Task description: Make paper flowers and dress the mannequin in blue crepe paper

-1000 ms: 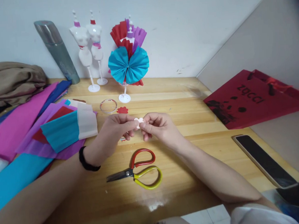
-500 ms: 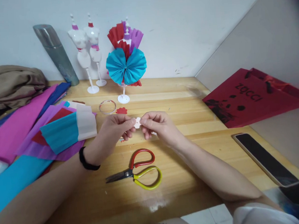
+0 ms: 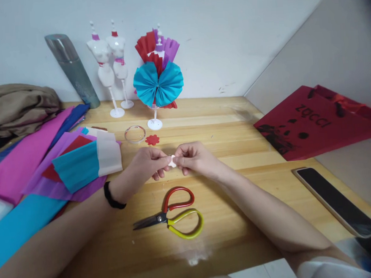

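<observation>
Between my two hands is a small white paper flower [image 3: 172, 162], pinched from both sides. My left hand [image 3: 150, 161], with a black band at the wrist, grips its left edge between thumb and finger. My right hand [image 3: 195, 158] pinches the right edge the same way, and the fingers hide part of the paper. Just beyond my left hand lies a red paper flower [image 3: 152, 140], flat on the wooden table [image 3: 237, 199]. Scissors [image 3: 161, 217] with one red and one yellow handle rest closer to me, their blades pointing left.
A mannequin in blue, red and purple pleated paper [image 3: 158, 85] stands at the back, beside two small white mannequins [image 3: 105, 74]. A bottle [image 3: 72, 68] leans on the wall. Coloured paper sheets [image 3: 76, 165] lie left; a clear ring [image 3: 135, 134], red bag [image 3: 317, 121] and phone [image 3: 337, 200] are also here.
Both hands have come slightly lower and nearer with the white paper flower, which now shows less between the fingers. The whole view has shifted a little; the red flower is now fully uncovered.
</observation>
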`<state>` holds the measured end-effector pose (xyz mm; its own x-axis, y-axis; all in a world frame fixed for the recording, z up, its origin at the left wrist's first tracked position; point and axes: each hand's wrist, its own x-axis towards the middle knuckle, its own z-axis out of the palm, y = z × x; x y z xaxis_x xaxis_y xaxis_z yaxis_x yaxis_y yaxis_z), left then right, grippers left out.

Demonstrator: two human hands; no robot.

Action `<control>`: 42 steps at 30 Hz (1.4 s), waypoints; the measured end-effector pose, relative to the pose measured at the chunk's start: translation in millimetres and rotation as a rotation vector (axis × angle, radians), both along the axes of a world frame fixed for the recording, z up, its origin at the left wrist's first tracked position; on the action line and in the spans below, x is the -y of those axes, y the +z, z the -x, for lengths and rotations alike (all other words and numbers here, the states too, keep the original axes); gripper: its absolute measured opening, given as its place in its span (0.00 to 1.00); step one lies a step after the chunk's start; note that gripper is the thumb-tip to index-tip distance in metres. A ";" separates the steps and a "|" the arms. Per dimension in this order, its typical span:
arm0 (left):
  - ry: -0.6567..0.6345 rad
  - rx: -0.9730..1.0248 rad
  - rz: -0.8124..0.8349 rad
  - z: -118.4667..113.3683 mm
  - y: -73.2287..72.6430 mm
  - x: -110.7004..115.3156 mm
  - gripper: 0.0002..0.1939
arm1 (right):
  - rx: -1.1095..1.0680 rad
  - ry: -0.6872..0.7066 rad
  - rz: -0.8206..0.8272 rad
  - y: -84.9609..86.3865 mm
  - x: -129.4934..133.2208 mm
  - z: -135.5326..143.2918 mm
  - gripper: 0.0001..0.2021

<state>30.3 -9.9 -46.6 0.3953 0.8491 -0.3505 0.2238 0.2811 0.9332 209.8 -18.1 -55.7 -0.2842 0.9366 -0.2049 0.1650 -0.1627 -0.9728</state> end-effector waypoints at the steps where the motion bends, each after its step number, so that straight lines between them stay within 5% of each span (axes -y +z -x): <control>1: 0.019 0.008 -0.009 3.0 0.5 -2.9 0.11 | 0.027 0.007 -0.005 -2.1 -1.7 -1.5 0.16; 8: 0.288 0.231 -0.150 30.9 31.7 -21.8 0.09 | 0.337 -0.053 -0.247 -21.1 -14.9 -6.4 0.13; 12: 0.291 0.253 -0.209 36.3 45.8 -22.7 0.08 | 0.385 -0.104 -0.314 -20.6 -39.8 2.7 0.10; 22: 0.270 0.235 -0.209 40.4 49.6 -22.0 0.11 | 0.607 0.037 -0.307 -30.2 -111.5 32.6 0.08; 42: 0.273 0.227 -0.183 42.3 49.7 -24.9 0.11 | 0.851 0.090 -0.378 -40.8 -117.8 43.0 0.04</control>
